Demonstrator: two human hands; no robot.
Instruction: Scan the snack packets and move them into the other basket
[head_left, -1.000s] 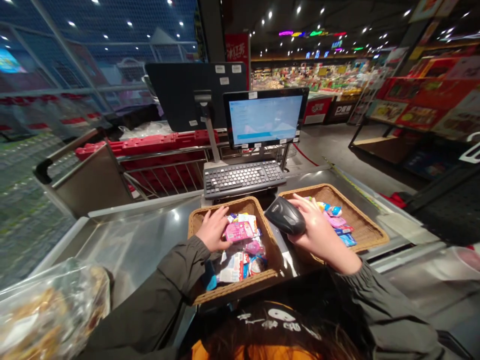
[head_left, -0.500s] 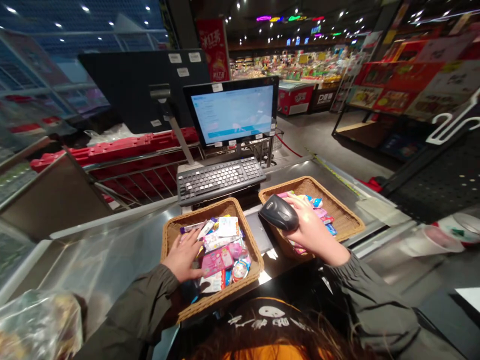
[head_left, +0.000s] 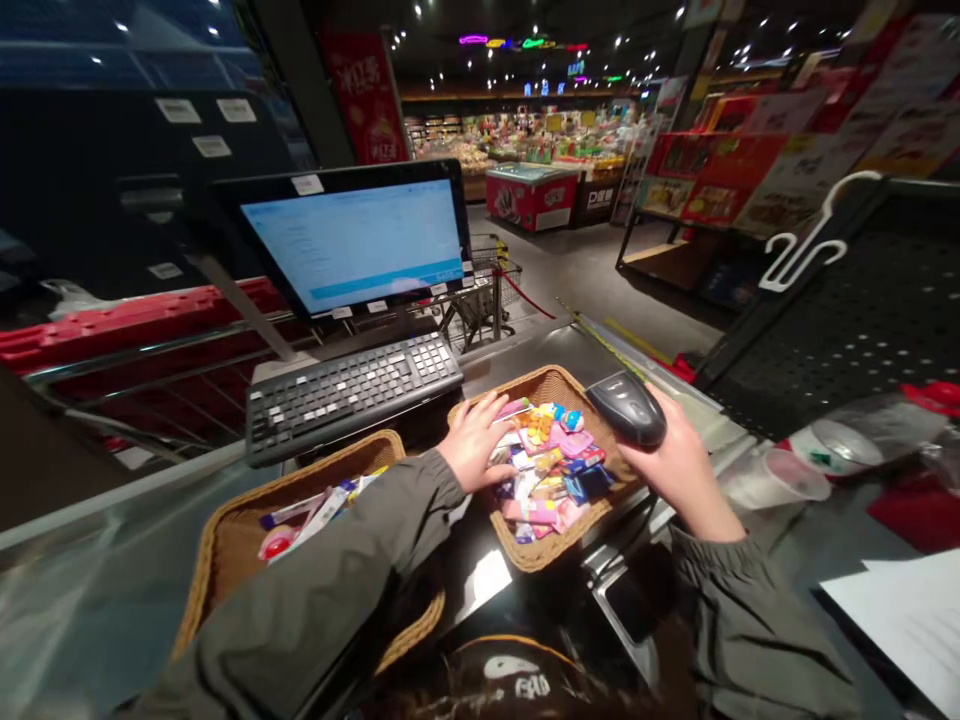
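My right hand (head_left: 675, 455) grips a black handheld scanner (head_left: 627, 408) over the right rim of the right wicker basket (head_left: 551, 552). My left hand (head_left: 480, 445), fingers spread, rests at the left side of that basket on small colourful packets (head_left: 551, 465); nothing is clearly held in it. To the left stands a second wicker basket (head_left: 201, 570), partly covered by my left sleeve. Long thin packets (head_left: 319, 510) and a small round red item (head_left: 277, 543) show inside it.
Behind the baskets are a black keyboard (head_left: 352, 390) and a lit monitor (head_left: 360, 240). Clear cups (head_left: 787, 478) and white papers (head_left: 900, 610) lie at the right. A white hanger (head_left: 802, 250) hangs on a black perforated panel (head_left: 862, 320). Shopping carts (head_left: 480, 300) stand beyond the counter.
My left hand has moved from the left basket to the right one. My right hand has shifted the scanner to the right basket's right side. The view has turned right.
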